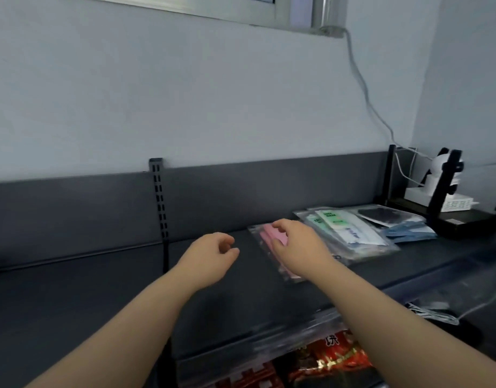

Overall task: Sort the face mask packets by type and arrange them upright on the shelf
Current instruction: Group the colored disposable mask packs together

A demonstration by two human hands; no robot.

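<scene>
A clear packet of pink face masks [265, 240] lies flat on the dark shelf [101, 289]. My right hand [297, 245] hovers over it with fingers loosely curled; whether it touches the packet I cannot tell. My left hand [213, 253] hangs just left of the packet, fingers loosely curled, holding nothing. To the right lies an overlapping pile: packets with green and white labels [339, 222], a packet of black masks [381, 215] and blue packets [412, 233].
A slotted upright post [159, 197] divides the shelf's back panel. A black stand [448, 197] with a white device and cables sits at the far right. Red snack packets [330, 357] fill the lower shelf below the front edge.
</scene>
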